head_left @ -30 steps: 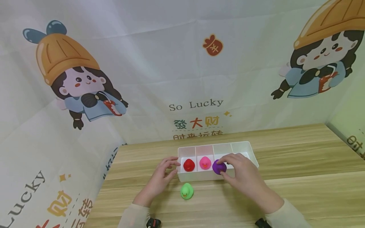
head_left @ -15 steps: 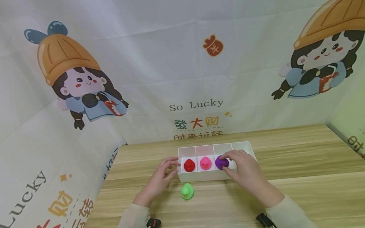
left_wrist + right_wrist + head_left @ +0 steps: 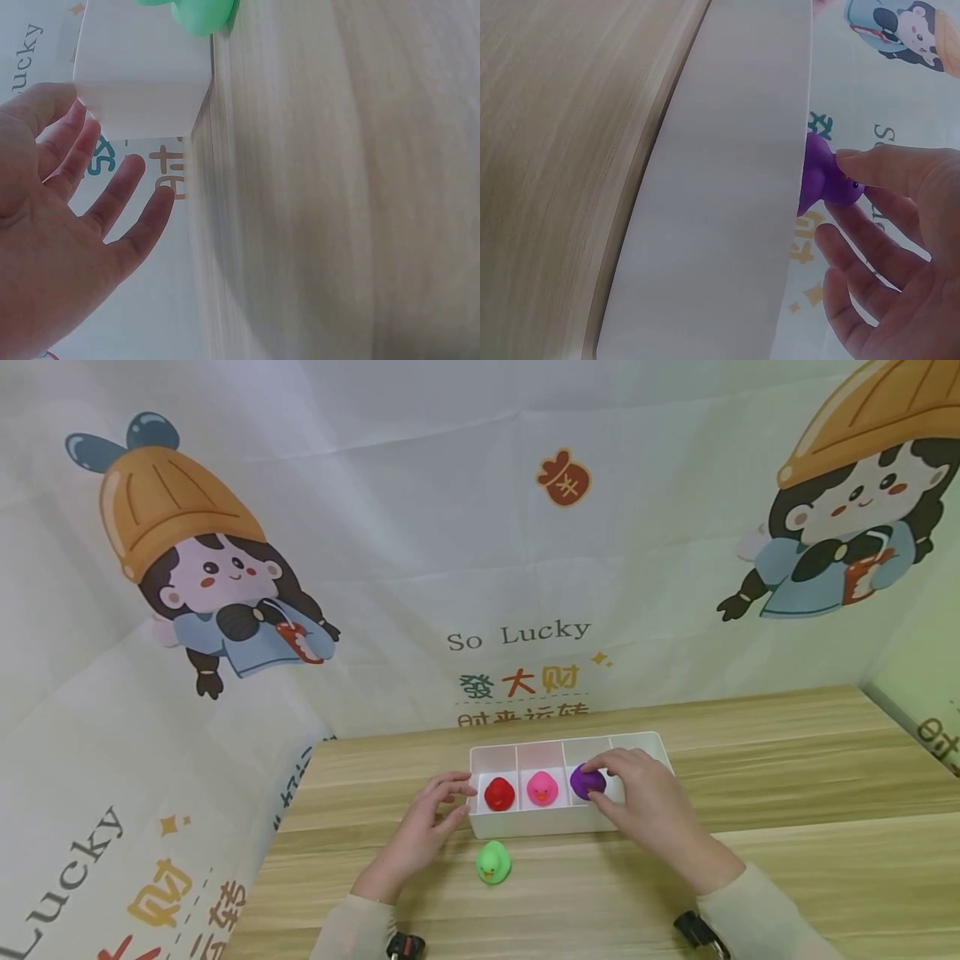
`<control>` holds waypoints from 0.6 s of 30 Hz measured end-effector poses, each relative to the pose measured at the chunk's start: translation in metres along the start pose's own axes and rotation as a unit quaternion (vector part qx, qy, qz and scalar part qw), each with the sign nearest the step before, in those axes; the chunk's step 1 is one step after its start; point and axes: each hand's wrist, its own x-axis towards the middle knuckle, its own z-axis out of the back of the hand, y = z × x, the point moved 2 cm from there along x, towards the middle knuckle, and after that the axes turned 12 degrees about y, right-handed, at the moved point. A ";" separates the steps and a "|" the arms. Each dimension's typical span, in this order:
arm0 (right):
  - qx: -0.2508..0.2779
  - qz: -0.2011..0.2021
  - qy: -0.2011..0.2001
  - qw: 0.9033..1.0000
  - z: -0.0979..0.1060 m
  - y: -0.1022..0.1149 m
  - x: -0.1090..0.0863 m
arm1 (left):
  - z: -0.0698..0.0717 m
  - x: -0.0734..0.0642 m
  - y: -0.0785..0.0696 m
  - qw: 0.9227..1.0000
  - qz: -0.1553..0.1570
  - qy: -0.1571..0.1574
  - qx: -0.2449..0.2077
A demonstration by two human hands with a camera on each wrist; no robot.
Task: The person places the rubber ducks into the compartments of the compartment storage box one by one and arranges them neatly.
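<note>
My right hand (image 3: pixel 654 806) pinches a purple rubber duck (image 3: pixel 583 783) between thumb and fingers, over the third compartment of a white divided box (image 3: pixel 540 823). In the right wrist view, the lower part of the purple duck (image 3: pixel 817 178) is hidden behind the box wall (image 3: pixel 712 187). My left hand (image 3: pixel 426 823) has its fingers loosely spread, the tips right at the box's left end. Inside the first compartment sits a red rubber duck (image 3: pixel 499 794); a pink one (image 3: pixel 542 789) occupies the second. On the table in front of the box stands a green rubber duck (image 3: pixel 493 862).
The box rests on a wood-grain table (image 3: pixel 780 777), whose back edge meets a printed white cloth (image 3: pixel 390 610). The fourth compartment, at the box's right end, is partly covered by my right hand. Dark straps (image 3: pixel 697 931) circle both wrists.
My right hand has carried the purple duck back and slightly right, from the box's front rim to over the third compartment. My left hand and the other ducks stay put.
</note>
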 end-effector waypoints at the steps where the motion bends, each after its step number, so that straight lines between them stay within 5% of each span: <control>1: 0.000 -0.001 0.001 1.000 0.000 -0.001 0.001 | 0.000 0.000 0.000 1.000 0.000 0.001 0.000; 18: -0.007 -0.012 0.024 1.000 -0.006 -0.011 0.012 | 0.000 0.001 0.000 1.000 0.000 0.004 -0.002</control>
